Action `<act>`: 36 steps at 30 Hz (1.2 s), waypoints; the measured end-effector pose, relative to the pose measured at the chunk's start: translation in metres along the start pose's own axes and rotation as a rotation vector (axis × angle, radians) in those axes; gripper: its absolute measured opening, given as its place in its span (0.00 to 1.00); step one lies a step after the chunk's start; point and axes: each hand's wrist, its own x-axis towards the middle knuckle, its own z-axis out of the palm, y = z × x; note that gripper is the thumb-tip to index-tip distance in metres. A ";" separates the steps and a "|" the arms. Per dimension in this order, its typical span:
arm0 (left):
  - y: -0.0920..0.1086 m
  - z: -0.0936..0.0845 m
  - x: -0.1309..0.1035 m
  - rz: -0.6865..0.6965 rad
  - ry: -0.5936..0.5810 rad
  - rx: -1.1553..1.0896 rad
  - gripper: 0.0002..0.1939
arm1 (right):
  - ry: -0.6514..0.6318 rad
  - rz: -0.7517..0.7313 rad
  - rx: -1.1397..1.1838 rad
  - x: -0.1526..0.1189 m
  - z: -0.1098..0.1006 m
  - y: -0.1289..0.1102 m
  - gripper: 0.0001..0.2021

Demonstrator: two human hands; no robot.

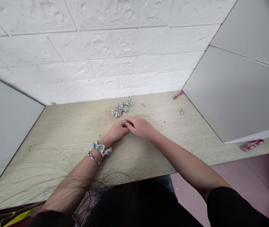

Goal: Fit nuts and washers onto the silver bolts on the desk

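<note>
My left hand (pixel 118 130) and my right hand (pixel 139 126) meet over the middle of the wooden tabletop (pixel 73 126), fingers curled in and touching. Whatever lies between the fingertips is hidden by them. Just beyond the hands stands a cluster of silver bolts with washers (pixel 121 107), most with their shanks pointing up. Right of that cluster are small nuts (pixel 143 104). A flat washer (pixel 151 117) lies close to my right hand. A scrunchie (pixel 101 148) and a chain bracelet (pixel 94 158) circle my left wrist.
White brick-pattern wall (pixel 96 47) closes off the back. Grey panels stand left (pixel 7 126) and right (pixel 240 88). Loose screws (pixel 183 111) lie near the right panel. One red tube (pixel 178 95) sits at the back corner, another (pixel 252 145) near the front right edge.
</note>
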 end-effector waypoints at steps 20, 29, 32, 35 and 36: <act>0.004 -0.004 -0.001 -0.034 0.098 0.078 0.15 | -0.017 0.054 -0.134 0.003 -0.001 0.007 0.12; -0.004 -0.003 0.001 -0.015 0.084 0.051 0.15 | 0.001 0.066 -0.122 0.004 -0.002 0.005 0.10; -0.007 -0.002 0.003 0.035 0.086 0.076 0.12 | 0.006 0.081 -0.164 0.003 -0.003 0.003 0.12; -0.009 -0.001 0.004 0.047 0.089 0.117 0.11 | -0.004 0.084 -0.200 0.002 -0.003 0.002 0.14; -0.009 -0.001 0.005 0.047 0.092 0.129 0.11 | -0.011 0.084 -0.204 0.002 -0.003 0.001 0.14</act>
